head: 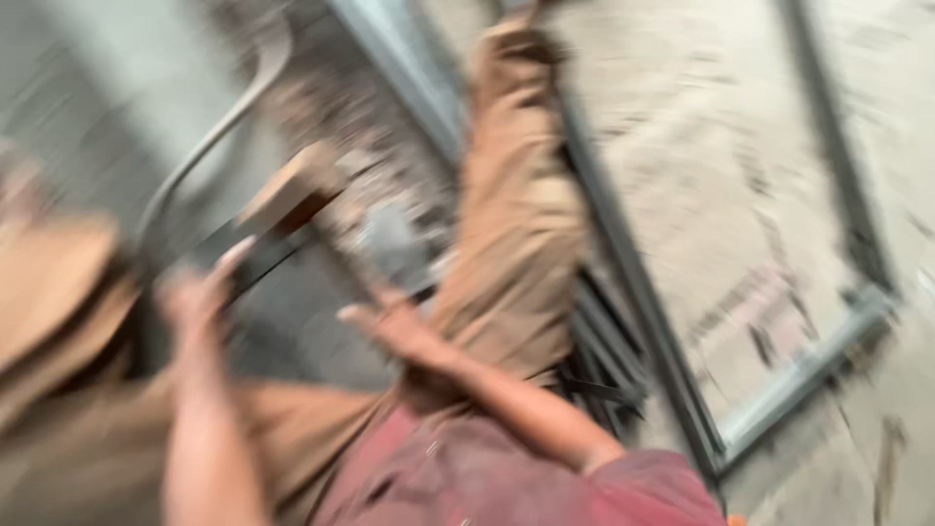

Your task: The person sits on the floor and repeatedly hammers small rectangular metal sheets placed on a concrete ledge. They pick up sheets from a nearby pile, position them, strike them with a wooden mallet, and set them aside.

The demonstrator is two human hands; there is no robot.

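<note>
Hands at a wood block, heavily blurred

Left hand touches a dark bar under the block; grip unclear. Right hand hangs spread beside the knee. Metal frame lies right. Steadying likely comes first.

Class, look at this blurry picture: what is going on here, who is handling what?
A person in tan trousers and a reddish shirt looks down at their own legs on a dusty concrete floor. The left hand is at a dark flat bar beside a wooden block; whether it grips the bar is too blurred to tell. The right hand is spread open by the knee, holding nothing. A grey metal frame lies on the floor to the right.
</note>
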